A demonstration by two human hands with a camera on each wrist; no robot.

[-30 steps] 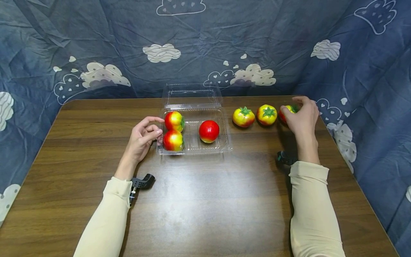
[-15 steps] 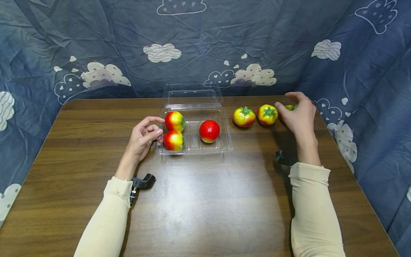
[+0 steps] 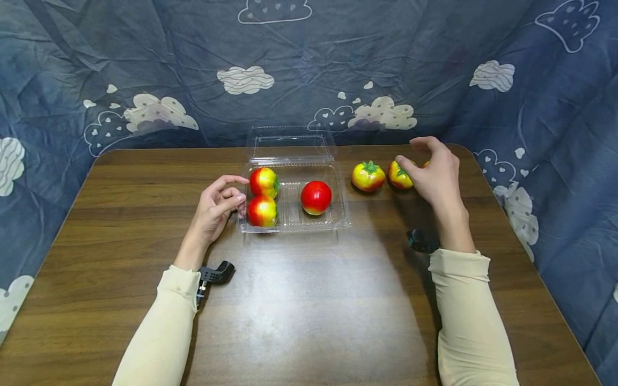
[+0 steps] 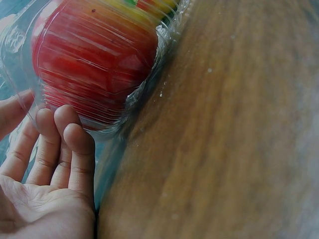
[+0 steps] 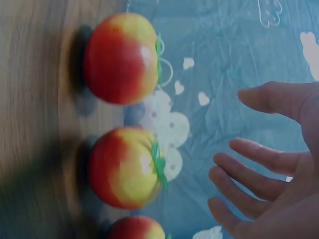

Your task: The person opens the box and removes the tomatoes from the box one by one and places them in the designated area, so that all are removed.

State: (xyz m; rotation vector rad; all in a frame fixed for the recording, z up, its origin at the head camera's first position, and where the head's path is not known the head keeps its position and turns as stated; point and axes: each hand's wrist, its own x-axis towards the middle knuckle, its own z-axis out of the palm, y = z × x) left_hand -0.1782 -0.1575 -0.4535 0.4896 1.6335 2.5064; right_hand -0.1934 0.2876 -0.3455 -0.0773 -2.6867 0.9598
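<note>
As the right grip shifts leftward — it nears the middle tomato.

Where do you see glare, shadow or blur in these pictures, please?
Head view: white glare on the brown wooden table, shadow beside the beige fabric right sleeve; left wrist view: blurred wood grain, pale reflections on the clear plastic container; right wrist view: a highlight on the topmost round red-and-yellow tomato.

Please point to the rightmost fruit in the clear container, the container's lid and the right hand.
Rightmost fruit (image 3: 316, 198), head view: its red upper surface.
Lid (image 3: 291, 142), head view: its clear panel.
Right hand (image 3: 439, 174), head view: its back.
</note>
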